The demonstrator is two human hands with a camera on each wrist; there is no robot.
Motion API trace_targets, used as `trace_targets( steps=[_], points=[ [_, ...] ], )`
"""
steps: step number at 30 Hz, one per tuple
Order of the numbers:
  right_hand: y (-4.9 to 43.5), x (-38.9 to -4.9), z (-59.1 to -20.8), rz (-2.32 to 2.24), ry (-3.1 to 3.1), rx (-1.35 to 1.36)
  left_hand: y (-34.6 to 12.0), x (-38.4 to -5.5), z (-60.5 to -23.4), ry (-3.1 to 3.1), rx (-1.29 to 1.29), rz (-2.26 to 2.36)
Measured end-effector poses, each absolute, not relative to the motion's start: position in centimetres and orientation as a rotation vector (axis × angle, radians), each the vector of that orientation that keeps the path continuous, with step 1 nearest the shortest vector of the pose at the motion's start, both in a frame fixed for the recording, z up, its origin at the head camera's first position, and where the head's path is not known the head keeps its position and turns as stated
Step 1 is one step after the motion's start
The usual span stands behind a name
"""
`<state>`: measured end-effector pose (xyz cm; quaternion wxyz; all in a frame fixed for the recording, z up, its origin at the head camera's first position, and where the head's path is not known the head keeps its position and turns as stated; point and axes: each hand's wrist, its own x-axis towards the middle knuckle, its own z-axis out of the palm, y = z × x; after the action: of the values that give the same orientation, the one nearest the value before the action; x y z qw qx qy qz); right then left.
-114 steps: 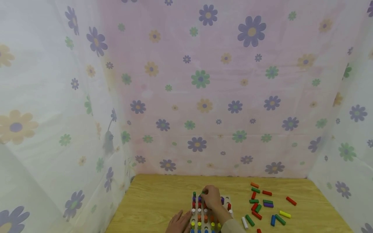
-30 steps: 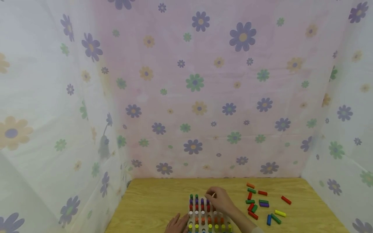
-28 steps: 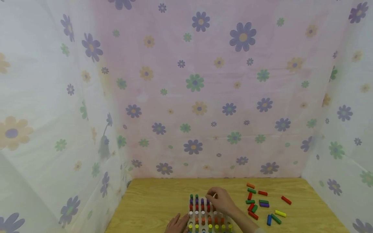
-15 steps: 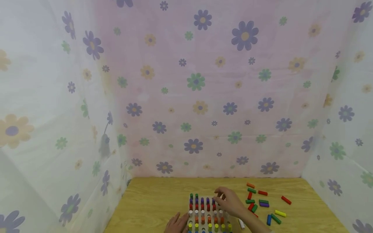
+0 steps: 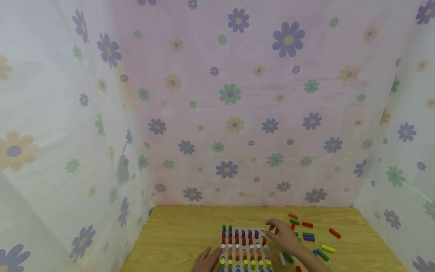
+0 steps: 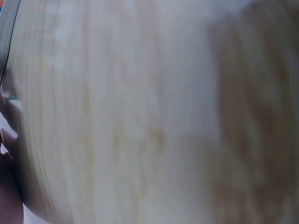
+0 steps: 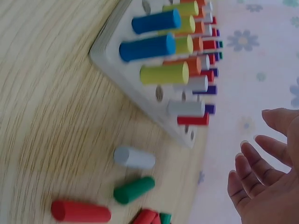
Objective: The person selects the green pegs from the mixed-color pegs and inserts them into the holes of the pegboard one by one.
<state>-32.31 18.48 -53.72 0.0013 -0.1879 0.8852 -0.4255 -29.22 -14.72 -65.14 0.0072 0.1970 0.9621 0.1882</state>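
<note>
A white pegboard stands on the table, holding upright pegs in colour rows: blue, yellow, orange, white, red, purple and two green pegs at the back left. My left hand lies at the board's left side with fingers extended, touching or nearly touching its edge; in the left wrist view only a dark sliver of hand shows. Just right of the board's back right corner hovers my right hand, fingers loosely bent and apart. In the right wrist view that hand holds nothing.
Loose pegs lie on the table right of the board, among them a white peg, a yellow peg, a purple peg and several red and green ones. Flowered curtain encloses the table's back and sides.
My right hand, earlier pinching a green peg at the board's back left, has moved right along the back rows and off the board. The green peg now stands in the back row. My left hand stays put.
</note>
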Motion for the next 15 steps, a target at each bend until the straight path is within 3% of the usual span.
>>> trace_targets(
  steps=[15],
  points=[
    [24.2,-32.7,-53.3,-1.392,2.938,-0.388,-14.7,-29.3,-64.8,2.994,0.6,0.529]
  ],
)
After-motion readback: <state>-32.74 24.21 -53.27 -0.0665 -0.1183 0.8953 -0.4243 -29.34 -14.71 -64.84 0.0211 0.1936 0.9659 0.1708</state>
